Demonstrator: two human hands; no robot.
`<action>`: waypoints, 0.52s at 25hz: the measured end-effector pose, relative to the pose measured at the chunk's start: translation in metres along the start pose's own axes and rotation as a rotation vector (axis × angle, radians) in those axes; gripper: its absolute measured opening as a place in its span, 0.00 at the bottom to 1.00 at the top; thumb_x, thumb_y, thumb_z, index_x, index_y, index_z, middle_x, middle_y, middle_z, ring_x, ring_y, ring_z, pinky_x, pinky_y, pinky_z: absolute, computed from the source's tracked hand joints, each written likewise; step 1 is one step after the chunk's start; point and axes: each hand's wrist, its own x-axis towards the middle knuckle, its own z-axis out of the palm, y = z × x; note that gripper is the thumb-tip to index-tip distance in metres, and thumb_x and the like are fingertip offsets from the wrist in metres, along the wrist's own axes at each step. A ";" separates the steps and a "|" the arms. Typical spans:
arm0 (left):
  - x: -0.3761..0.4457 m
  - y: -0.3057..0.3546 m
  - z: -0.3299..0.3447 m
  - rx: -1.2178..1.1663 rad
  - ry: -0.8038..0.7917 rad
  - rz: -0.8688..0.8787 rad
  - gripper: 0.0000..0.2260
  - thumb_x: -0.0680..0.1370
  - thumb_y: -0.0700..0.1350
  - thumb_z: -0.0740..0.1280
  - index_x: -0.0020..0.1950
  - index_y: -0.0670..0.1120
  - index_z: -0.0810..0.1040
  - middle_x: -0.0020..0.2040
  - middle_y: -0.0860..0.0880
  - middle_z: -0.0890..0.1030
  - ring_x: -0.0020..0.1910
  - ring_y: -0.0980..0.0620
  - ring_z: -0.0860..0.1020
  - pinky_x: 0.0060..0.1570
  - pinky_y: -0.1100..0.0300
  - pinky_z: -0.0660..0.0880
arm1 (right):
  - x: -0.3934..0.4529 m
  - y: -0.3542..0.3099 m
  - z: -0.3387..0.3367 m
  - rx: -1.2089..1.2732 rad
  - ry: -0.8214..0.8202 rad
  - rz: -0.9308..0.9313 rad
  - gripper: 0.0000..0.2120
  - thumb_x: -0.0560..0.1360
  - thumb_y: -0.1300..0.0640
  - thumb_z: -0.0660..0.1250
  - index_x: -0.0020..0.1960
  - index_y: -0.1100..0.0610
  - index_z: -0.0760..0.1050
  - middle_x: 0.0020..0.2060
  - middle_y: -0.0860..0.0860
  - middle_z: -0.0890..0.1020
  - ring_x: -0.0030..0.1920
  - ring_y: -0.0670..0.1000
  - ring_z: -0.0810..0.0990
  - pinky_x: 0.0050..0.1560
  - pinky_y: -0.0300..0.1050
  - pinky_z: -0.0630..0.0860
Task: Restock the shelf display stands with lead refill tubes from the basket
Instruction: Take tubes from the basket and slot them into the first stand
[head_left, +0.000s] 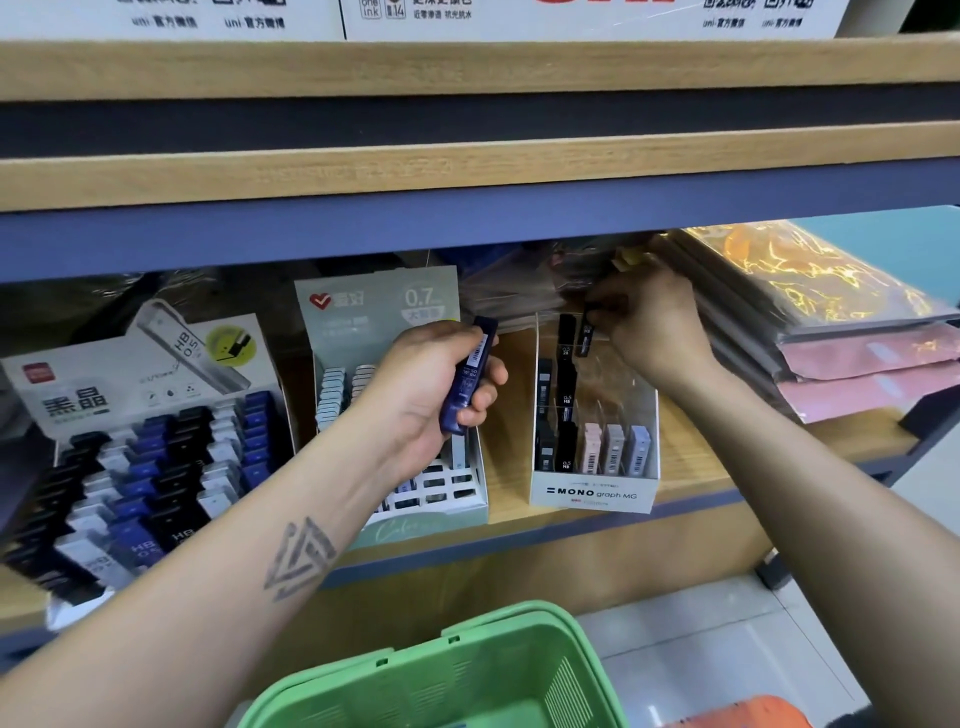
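On the wooden shelf (691, 457) stand three display stands; the green basket (447, 675) sits below. The left hand (436, 384) grips a dark blue tube (467, 376). The right hand (654, 322) pinches a black tube (588, 332) over the white stand (592, 493).

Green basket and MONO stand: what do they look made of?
Green basket: moulded plastic, matte, judging by the slotted walls and uniform colour. MONO stand: white printed base, probably card, with clear glossy plastic dividers that show glare; the base could also be plastic.
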 end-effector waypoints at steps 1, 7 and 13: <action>0.000 -0.001 0.000 0.008 0.002 -0.005 0.06 0.84 0.39 0.59 0.55 0.37 0.72 0.34 0.40 0.77 0.25 0.50 0.68 0.21 0.64 0.60 | 0.000 0.002 0.004 -0.016 -0.001 0.006 0.09 0.76 0.64 0.71 0.54 0.57 0.85 0.49 0.52 0.86 0.49 0.52 0.83 0.54 0.47 0.81; -0.002 -0.001 -0.001 0.022 0.002 -0.018 0.06 0.84 0.39 0.59 0.55 0.37 0.73 0.34 0.40 0.77 0.25 0.50 0.68 0.21 0.64 0.60 | 0.002 0.005 0.004 -0.026 0.026 0.027 0.09 0.76 0.66 0.70 0.53 0.57 0.85 0.49 0.53 0.86 0.48 0.53 0.83 0.53 0.51 0.82; -0.005 -0.002 0.001 0.021 0.005 -0.029 0.06 0.84 0.38 0.59 0.56 0.36 0.73 0.34 0.40 0.77 0.25 0.50 0.68 0.22 0.64 0.60 | -0.006 0.005 0.013 -0.053 -0.029 -0.027 0.11 0.76 0.70 0.68 0.53 0.60 0.85 0.49 0.56 0.86 0.49 0.56 0.84 0.53 0.50 0.81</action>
